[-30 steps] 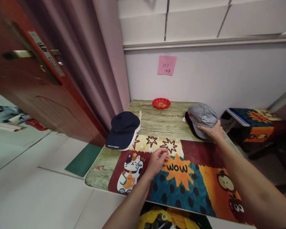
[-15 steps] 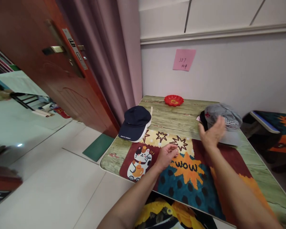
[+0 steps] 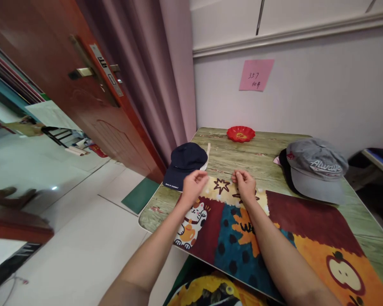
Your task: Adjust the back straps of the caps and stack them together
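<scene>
My left hand (image 3: pixel 194 186), fingers loosely curled together, hovers by the right side of a navy blue cap (image 3: pixel 189 156). It overlaps the cap's edge in view, so I cannot tell whether they touch. Over the far edge of a patterned mat (image 3: pixel 306 216), my right hand (image 3: pixel 245 185) has its fingers bent in and thumb close to them, with nothing visible inside. At the right of the table a grey cap (image 3: pixel 317 159) with white lettering rests on top of a black one (image 3: pixel 287 172), apart from both hands.
A red scalloped dish (image 3: pixel 241 134) stands at the back of the wood-patterned table (image 3: pixel 258 155). A pink note (image 3: pixel 256 75) is stuck to the wall. To the left are a mauve curtain (image 3: pixel 175 76) and an open brown door (image 3: pixel 108 123).
My right hand has left the grey cap and come leftward, its fingers now bent in. My left hand has moved left and away from me, towards the navy cap. The view has shifted slightly.
</scene>
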Demonstrator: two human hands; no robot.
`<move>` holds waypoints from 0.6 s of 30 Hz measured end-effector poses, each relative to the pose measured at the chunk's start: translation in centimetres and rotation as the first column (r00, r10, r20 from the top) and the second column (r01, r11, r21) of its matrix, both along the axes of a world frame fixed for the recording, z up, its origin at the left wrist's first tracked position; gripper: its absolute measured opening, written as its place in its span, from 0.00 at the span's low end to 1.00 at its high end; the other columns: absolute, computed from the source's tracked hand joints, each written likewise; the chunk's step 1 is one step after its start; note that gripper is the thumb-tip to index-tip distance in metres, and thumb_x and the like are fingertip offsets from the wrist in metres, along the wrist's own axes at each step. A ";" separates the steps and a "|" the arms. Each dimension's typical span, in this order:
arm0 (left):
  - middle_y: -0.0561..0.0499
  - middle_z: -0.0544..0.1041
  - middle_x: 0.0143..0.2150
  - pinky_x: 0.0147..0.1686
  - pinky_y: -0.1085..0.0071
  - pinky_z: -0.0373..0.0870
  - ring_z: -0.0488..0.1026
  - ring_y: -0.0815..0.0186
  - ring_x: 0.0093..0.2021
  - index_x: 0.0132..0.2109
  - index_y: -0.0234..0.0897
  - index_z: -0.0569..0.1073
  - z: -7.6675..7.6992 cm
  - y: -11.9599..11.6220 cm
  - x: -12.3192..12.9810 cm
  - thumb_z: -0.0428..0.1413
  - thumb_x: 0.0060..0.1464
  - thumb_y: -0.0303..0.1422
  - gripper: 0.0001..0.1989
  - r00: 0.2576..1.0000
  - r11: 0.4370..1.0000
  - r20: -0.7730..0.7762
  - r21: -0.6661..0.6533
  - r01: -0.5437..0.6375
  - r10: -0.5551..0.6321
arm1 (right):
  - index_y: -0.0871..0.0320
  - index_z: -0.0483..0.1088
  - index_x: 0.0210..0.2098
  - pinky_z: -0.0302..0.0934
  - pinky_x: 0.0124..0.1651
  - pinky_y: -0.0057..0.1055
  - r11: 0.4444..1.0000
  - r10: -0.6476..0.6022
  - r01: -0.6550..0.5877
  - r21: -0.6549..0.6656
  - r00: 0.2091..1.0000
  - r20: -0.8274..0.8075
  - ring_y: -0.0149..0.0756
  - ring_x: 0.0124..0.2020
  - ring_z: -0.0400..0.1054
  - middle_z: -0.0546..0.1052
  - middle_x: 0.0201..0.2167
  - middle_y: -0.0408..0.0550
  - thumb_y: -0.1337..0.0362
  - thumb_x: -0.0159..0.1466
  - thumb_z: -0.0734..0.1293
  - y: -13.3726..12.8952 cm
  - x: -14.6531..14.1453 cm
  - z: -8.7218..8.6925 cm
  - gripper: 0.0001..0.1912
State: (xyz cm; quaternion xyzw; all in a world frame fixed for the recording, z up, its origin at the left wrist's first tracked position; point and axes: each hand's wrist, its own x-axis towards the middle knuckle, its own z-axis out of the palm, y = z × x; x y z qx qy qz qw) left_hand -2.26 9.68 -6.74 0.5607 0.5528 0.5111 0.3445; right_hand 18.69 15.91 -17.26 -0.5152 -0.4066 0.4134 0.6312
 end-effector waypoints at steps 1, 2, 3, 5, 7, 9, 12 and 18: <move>0.52 0.77 0.31 0.34 0.69 0.69 0.71 0.66 0.30 0.39 0.37 0.79 1.0 1.3 -1.2 0.63 0.51 0.37 0.10 0.991 0.992 -0.077 0.071 -0.102 0.107 | 0.60 0.75 0.39 0.72 0.38 0.35 1.000 0.013 -0.013 -0.003 1.000 0.013 0.37 0.30 0.76 0.81 0.33 0.50 0.44 0.59 0.69 -0.1 0.1 -0.1 0.24; 0.51 0.77 0.32 0.36 0.69 0.70 0.71 0.66 0.30 0.40 0.37 0.79 2.0 2.6 -2.3 0.62 0.52 0.36 0.09 0.967 0.970 -0.146 0.157 -0.185 0.208 | 0.60 0.75 0.40 0.72 0.38 0.35 1.000 0.026 -0.026 -0.007 0.999 0.026 0.37 0.30 0.76 0.81 0.33 0.51 0.44 0.59 0.69 -0.1 0.1 -0.1 0.24; 0.50 0.78 0.35 0.39 0.68 0.70 0.72 0.65 0.32 0.40 0.37 0.79 3.0 4.0 -3.4 0.62 0.52 0.35 0.09 0.932 0.939 -0.210 0.242 -0.244 0.296 | 0.60 0.75 0.40 0.72 0.38 0.36 0.999 0.036 -0.036 -0.011 0.998 0.041 0.38 0.30 0.76 0.81 0.33 0.52 0.44 0.59 0.68 -0.1 0.2 -0.2 0.24; 0.47 0.79 0.42 0.46 0.65 0.70 0.74 0.61 0.40 0.41 0.37 0.79 4.4 6.6 -5.1 0.62 0.53 0.34 0.08 0.835 0.888 -0.353 0.347 -0.303 0.423 | 0.60 0.75 0.40 0.72 0.38 0.37 0.999 0.053 -0.052 -0.018 0.996 0.071 0.40 0.31 0.77 0.82 0.34 0.53 0.43 0.60 0.68 -0.1 0.2 -0.2 0.25; 0.43 0.79 0.47 0.52 0.62 0.68 0.74 0.56 0.48 0.43 0.37 0.80 5.1 8.8 -6.3 0.62 0.54 0.37 0.11 0.732 0.877 -0.489 0.329 -0.349 0.475 | 0.59 0.75 0.40 0.73 0.39 0.37 0.998 0.064 -0.062 -0.026 0.993 0.104 0.41 0.32 0.78 0.82 0.34 0.54 0.42 0.60 0.68 0.0 0.2 -0.2 0.25; 0.40 0.78 0.51 0.54 0.58 0.67 0.72 0.50 0.54 0.46 0.38 0.80 4.9 10.6 -6.9 0.63 0.53 0.42 0.16 0.655 0.888 -0.606 0.233 -0.397 0.452 | 0.59 0.75 0.40 0.72 0.39 0.38 0.997 0.073 -0.069 -0.037 0.989 0.132 0.42 0.32 0.78 0.82 0.35 0.54 0.42 0.59 0.68 0.0 0.3 -0.3 0.26; 0.41 0.80 0.52 0.52 0.57 0.66 0.73 0.48 0.56 0.48 0.40 0.81 4.0 12.3 -7.3 0.64 0.52 0.45 0.19 0.640 0.907 -0.687 0.069 -0.414 0.345 | 0.59 0.75 0.40 0.72 0.39 0.37 0.996 0.086 -0.078 -0.053 0.984 0.155 0.42 0.32 0.78 0.83 0.36 0.54 0.41 0.60 0.67 0.2 0.3 -0.3 0.26; 0.48 0.84 0.43 0.45 0.64 0.67 0.78 0.56 0.46 0.43 0.43 0.82 3.9 13.0 -7.3 0.63 0.52 0.39 0.11 0.694 0.903 -0.627 0.034 -0.429 0.354 | 0.58 0.75 0.39 0.72 0.38 0.36 0.993 0.101 -0.093 -0.070 0.986 0.134 0.42 0.32 0.78 0.82 0.34 0.53 0.41 0.58 0.67 0.3 0.4 0.0 0.26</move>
